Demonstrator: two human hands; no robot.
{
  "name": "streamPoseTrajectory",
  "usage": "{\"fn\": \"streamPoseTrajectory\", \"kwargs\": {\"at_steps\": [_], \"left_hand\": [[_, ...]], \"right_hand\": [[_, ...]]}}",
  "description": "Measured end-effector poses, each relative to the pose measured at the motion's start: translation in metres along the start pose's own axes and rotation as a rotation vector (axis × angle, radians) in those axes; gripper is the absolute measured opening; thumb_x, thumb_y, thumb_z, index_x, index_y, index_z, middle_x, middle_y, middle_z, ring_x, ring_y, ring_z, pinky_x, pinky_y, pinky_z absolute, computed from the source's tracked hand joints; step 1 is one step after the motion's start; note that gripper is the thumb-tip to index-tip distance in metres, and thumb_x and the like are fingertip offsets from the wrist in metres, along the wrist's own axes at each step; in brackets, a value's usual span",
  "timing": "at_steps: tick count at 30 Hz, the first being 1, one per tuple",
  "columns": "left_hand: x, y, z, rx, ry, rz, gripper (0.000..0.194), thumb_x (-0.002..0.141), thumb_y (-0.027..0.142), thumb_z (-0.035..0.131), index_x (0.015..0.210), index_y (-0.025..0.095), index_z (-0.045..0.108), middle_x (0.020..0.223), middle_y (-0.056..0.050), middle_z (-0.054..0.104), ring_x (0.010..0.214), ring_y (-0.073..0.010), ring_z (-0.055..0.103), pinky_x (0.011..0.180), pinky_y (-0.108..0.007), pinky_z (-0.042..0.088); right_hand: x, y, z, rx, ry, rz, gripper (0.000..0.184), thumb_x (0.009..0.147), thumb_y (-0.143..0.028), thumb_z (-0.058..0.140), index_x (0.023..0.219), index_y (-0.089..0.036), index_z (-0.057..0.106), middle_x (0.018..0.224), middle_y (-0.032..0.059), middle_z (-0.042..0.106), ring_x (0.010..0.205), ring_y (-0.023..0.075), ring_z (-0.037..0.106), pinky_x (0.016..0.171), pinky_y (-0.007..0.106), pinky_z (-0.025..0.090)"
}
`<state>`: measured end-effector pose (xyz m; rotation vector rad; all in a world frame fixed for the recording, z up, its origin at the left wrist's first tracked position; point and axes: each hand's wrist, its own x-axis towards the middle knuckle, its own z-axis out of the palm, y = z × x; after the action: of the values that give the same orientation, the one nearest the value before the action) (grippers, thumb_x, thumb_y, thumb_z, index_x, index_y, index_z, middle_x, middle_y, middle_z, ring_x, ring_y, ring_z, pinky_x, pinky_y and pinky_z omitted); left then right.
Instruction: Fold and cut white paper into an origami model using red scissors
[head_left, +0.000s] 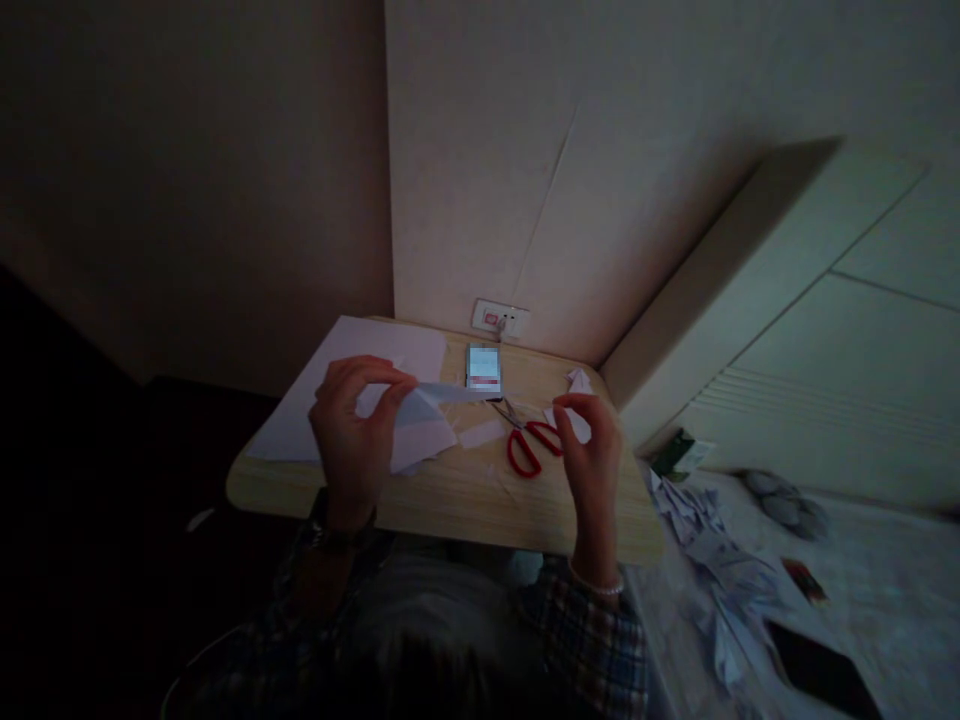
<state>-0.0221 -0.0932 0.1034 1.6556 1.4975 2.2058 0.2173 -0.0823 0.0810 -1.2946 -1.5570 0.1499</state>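
Between the thumb and fingers of my left hand (pixel 356 420) is a folded piece of white paper (pixel 450 393), its narrow point stretching toward the right above the table. My right hand (pixel 592 445) is raised too, thumb and forefinger pinched together; whether anything thin is between them I cannot make out. Just left of it, red-handled scissors (pixel 524 445) lie on the wooden table. Large white sheets (pixel 300 410) are spread beneath and around my left hand. A small paper strip (pixel 482 434) lies beside the scissors.
A lit phone (pixel 483 368) stands near the wall below a socket (pixel 500 318). A folded paper piece (pixel 579 381) sits at the back right of the table (pixel 450 510). On the bed (pixel 862 560) at right are many folded papers (pixel 705 530) and a dark tablet-like slab (pixel 817 668).
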Motion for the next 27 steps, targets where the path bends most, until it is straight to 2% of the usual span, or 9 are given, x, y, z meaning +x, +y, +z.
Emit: {"fn": "streamPoseTrajectory", "kwargs": {"at_steps": [5,9,14,16,19,21,23,25,27], "left_hand": [[-0.010,0.003,0.013,-0.140,-0.137,-0.093,0.005,0.073,0.018,0.068,0.069,0.020,0.067,0.077,0.000,0.065,0.082,-0.0170,0.061,0.080,-0.031,0.046],[-0.011,0.002,0.012,-0.147,-0.219,-0.185,0.004,0.072,0.019,0.069,0.068,0.019,0.067,0.074,0.001,0.066,0.076,-0.0158,0.061,0.076,-0.029,0.046],[-0.011,-0.004,0.013,-0.033,-0.394,-0.093,0.005,0.071,0.020,0.070,0.066,0.021,0.068,0.071,0.002,0.069,0.071,-0.0155,0.060,0.073,-0.028,0.046],[-0.012,-0.007,0.014,-0.024,-0.344,-0.139,0.003,0.071,0.021,0.071,0.068,0.021,0.069,0.072,0.002,0.069,0.071,-0.0153,0.061,0.074,-0.027,0.046],[-0.013,-0.011,0.019,-0.159,-0.116,-0.350,0.003,0.070,0.022,0.071,0.070,0.020,0.069,0.072,0.001,0.069,0.072,-0.0142,0.061,0.073,-0.026,0.047],[-0.016,-0.012,0.024,-0.362,0.030,-0.536,0.007,0.067,0.023,0.073,0.071,0.019,0.069,0.071,0.002,0.068,0.070,-0.0123,0.061,0.069,-0.023,0.046],[-0.020,-0.011,0.030,-0.564,0.112,-0.718,0.012,0.063,0.025,0.075,0.071,0.018,0.069,0.070,0.002,0.067,0.067,-0.0099,0.059,0.066,-0.021,0.045],[-0.024,-0.010,0.035,-0.695,0.132,-0.855,0.016,0.059,0.025,0.078,0.070,0.017,0.069,0.070,0.002,0.066,0.067,-0.0089,0.059,0.066,-0.020,0.045],[-0.027,-0.009,0.038,-0.771,0.144,-0.924,0.019,0.056,0.025,0.080,0.069,0.017,0.069,0.072,0.001,0.067,0.070,-0.0093,0.060,0.069,-0.020,0.045]], "right_hand": [[0.001,-0.059,0.024,0.086,-0.174,-0.181,0.010,0.087,-0.022,0.054,0.095,-0.022,0.060,0.101,0.0065,0.062,0.099,0.0214,0.056,0.085,0.037,0.046],[0.004,-0.052,0.025,0.019,-0.113,-0.177,0.007,0.087,-0.021,0.055,0.081,-0.021,0.060,0.091,0.0056,0.061,0.090,0.0211,0.056,0.080,0.037,0.046],[0.009,-0.052,0.012,-0.090,0.065,-0.241,0.005,0.086,-0.020,0.056,0.084,-0.022,0.060,0.108,0.0074,0.056,0.104,0.0230,0.052,0.091,0.043,0.042],[0.008,-0.055,0.009,-0.060,0.176,-0.205,0.012,0.084,-0.022,0.058,0.096,-0.023,0.059,0.117,0.0086,0.052,0.113,0.0241,0.048,0.097,0.045,0.039],[0.004,-0.046,0.011,0.112,0.301,-0.009,0.035,0.079,-0.029,0.065,0.111,-0.023,0.051,0.120,0.0094,0.050,0.114,0.0242,0.047,0.096,0.044,0.041],[0.001,-0.036,0.017,0.299,0.172,0.179,0.040,0.076,-0.036,0.066,0.110,-0.023,0.051,0.119,0.0088,0.052,0.109,0.0234,0.052,0.091,0.042,0.045],[-0.002,-0.027,0.026,0.485,-0.114,0.325,0.036,0.071,-0.040,0.068,0.100,-0.022,0.055,0.111,0.0079,0.058,0.104,0.0243,0.056,0.089,0.042,0.047],[-0.005,-0.022,0.034,0.619,-0.369,0.383,0.034,0.067,-0.041,0.071,0.093,-0.022,0.059,0.101,0.0070,0.063,0.100,0.0261,0.059,0.090,0.044,0.047],[-0.007,-0.021,0.039,0.766,-0.506,0.350,0.035,0.072,-0.046,0.068,0.096,-0.022,0.062,0.099,0.0075,0.065,0.099,0.0264,0.061,0.093,0.045,0.046]]}}
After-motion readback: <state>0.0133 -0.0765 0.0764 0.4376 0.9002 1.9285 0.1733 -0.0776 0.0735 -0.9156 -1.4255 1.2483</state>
